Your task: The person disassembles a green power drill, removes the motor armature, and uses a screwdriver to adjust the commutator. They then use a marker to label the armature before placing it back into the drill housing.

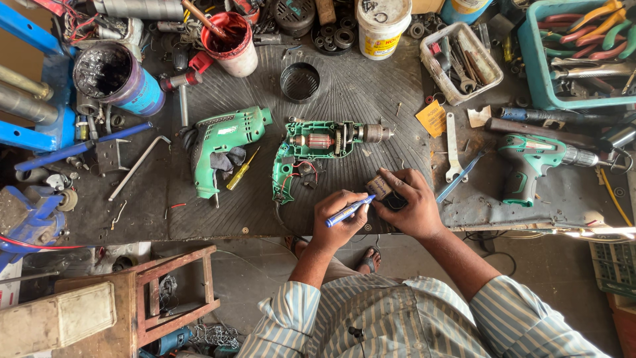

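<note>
Left hand (338,222): fingers curled closed around a blue-handled screwdriver (349,211), held like a pen between thumb and forefingers. The tool's long axis runs diagonally, butt end near-left, working end far-right, pointing at the part in the other hand. The tip itself is hidden where it meets that part.

Right hand (407,205): closed around a small dark component (386,192), thumb on the near side, fingers wrapped over the far and right sides. The component looks blocky, with a brownish face toward the left and a black body below; finer detail cannot be told. It sits just above the near edge of the ribbed black rubber mat (371,99), right of centre.

Immediately far of the hands lies an opened green drill (318,149), half its housing off, showing the copper-wound armature, gear and chuck. Its long axis lies left-right, chuck to the right, handle dropping toward the near side with red and black wires exposed.

To its left lies the separate green housing half (222,142), with a yellow-handled screwdriver (242,171) beside it. Well to the right, a green cordless drill (540,159) lies with its chuck pointing right. A flat open-ended spanner (452,149) lies between the two drills.
</note>
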A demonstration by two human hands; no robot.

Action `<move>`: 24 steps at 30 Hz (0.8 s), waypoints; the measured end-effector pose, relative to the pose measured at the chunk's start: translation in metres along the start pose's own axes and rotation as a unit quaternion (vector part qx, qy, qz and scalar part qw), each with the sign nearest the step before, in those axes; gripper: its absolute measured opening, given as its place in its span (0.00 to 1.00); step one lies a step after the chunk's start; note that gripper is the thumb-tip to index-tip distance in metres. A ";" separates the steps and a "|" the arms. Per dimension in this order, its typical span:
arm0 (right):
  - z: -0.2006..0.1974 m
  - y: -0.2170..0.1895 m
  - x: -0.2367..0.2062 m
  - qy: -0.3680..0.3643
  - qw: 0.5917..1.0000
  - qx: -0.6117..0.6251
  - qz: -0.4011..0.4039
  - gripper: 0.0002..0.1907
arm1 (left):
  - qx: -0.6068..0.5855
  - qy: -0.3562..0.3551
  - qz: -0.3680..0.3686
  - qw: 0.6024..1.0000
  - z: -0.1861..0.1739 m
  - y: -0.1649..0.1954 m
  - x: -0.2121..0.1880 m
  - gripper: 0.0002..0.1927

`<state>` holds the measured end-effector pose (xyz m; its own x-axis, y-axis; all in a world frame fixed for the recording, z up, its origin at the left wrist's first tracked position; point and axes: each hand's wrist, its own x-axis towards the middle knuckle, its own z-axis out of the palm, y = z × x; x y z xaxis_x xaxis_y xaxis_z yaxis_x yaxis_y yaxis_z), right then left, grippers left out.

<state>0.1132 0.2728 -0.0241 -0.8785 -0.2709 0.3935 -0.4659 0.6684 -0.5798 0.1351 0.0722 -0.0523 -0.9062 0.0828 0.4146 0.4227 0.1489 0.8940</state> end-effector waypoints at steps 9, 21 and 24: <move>0.001 0.005 -0.002 -0.003 1.000 0.008 0.008 0.37 | -0.001 0.003 0.038 0.999 0.000 0.004 0.002 0.09; 0.002 0.003 -0.001 0.003 1.000 0.002 0.026 0.36 | 0.011 0.062 -0.060 0.996 0.001 -0.003 0.001 0.09; 0.002 0.003 0.000 0.007 1.000 -0.002 0.024 0.36 | 0.024 0.050 -0.002 0.998 0.001 -0.003 0.002 0.10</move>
<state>0.1117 0.2737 -0.0272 -0.8979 -0.2285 0.3763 -0.4232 0.6831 -0.5952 0.1326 0.0732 -0.0541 -0.9033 -0.0164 0.4288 0.4177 0.1955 0.8873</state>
